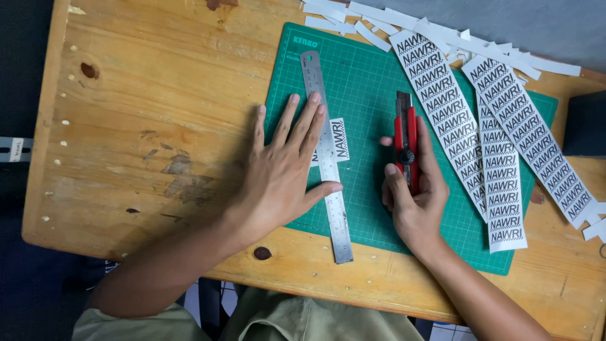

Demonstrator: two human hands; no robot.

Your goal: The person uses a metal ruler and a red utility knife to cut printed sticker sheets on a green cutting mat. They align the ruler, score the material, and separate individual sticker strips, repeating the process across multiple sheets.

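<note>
Wooden table [158, 113] fills most of the head view: pale, varnished, warm yellow-brown. Surface worn, with dark knots, a patch of flaked finish left of centre, small pale flecks along the left edge. Rounded front-left corner. Beyond the far edge, top right, a plain grey surface [543, 25], wall or floor not distinguishable. Dark area [25, 63] left of the table, detail lost in shadow. Below the near edge, a glimpse of light tiled floor [451, 331] with dark joints. Light even and soft, shadows faint; no window or lamp in view.
</note>
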